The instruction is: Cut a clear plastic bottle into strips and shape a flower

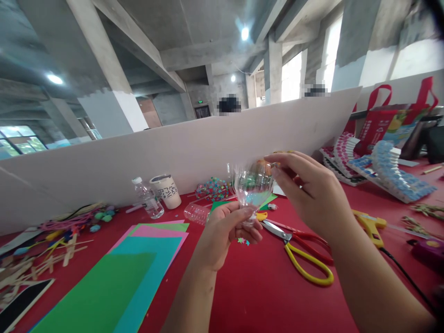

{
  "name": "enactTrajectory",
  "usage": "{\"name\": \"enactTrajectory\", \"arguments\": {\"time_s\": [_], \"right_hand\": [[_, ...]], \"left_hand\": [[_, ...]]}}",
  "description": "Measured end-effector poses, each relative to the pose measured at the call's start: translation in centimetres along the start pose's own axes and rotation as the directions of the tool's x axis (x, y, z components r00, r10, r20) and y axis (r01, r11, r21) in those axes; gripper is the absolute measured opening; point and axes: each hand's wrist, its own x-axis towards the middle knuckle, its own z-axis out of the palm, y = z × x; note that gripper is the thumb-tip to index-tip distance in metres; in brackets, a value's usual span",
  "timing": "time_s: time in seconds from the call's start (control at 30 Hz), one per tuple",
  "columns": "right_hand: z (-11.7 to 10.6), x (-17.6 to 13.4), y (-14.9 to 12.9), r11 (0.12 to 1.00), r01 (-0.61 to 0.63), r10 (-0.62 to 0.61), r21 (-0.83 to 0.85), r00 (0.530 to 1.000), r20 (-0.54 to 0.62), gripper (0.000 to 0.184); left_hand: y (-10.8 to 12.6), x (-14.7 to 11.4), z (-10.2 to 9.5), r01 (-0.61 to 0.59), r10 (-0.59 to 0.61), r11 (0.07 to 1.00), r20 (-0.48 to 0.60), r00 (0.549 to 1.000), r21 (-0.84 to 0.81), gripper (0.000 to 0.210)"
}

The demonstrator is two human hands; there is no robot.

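Observation:
My left hand (234, 224) is closed around the narrow lower end of a clear cut plastic bottle piece (255, 187), its wide cut side facing up. My right hand (301, 180) pinches at the upper right rim of that piece, thumb and index finger close together. Slit, flared strips of plastic seem to stand out at the rim. Below the right hand lie large scissors (289, 240) with one red and one yellow handle. A few small paper stars (243, 241) rest on the red table (263, 296) under the left hand.
Coloured paper sheets (138, 263) lie at left, near wooden sticks (69, 249). A water bottle (148, 199), a white cup (166, 190) and a clear plastic piece (196, 212) are behind. A yellow glue gun (370, 226) and folded paper pieces (391, 171) are at right. A white partition (104, 171) borders the table.

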Motion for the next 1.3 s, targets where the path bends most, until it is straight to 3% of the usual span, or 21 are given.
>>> {"name": "enactTrajectory", "arguments": {"time_s": [0.4, 0.73, 0.9, 1.03, 1.1, 1.3], "right_hand": [[0.1, 0.0, 0.1, 1.000, 0.011, -0.011, -0.012, 1.000, 0.005, 0.019], [0.3, -0.3, -0.3, 0.994, 0.073, -0.071, -0.083, 0.997, 0.028, 0.026], [0.3, -0.4, -0.8, 0.995, 0.029, -0.034, 0.098, 0.998, 0.045, 0.018], [0.4, -0.5, -1.3, 0.930, -0.061, -0.023, 0.361, 0.975, 0.222, 0.009], [0.7, -0.5, -1.3, 0.927, -0.067, -0.028, 0.368, 0.968, 0.248, 0.010], [1.8, -0.6, -1.5, 0.986, 0.079, -0.084, 0.147, 0.996, 0.025, 0.015]], "left_hand": [[0.1, 0.0, -0.1, 0.008, -0.005, 0.997, -0.031, 0.999, 0.077, 0.023], [0.2, 0.0, -0.2, 0.015, -0.013, 1.000, -0.050, 0.999, 0.026, 0.022], [0.1, 0.0, -0.3, -0.004, 0.003, 1.000, -0.043, 0.999, -0.005, 0.020], [0.2, 0.0, -0.3, -0.041, 0.040, 0.998, -0.040, 0.998, -0.042, 0.018], [0.2, 0.0, -0.3, -0.056, 0.054, 0.997, -0.053, 0.997, -0.048, 0.019], [0.3, 0.0, -0.1, -0.051, 0.049, 0.998, -0.055, 0.997, -0.034, 0.022]]}}
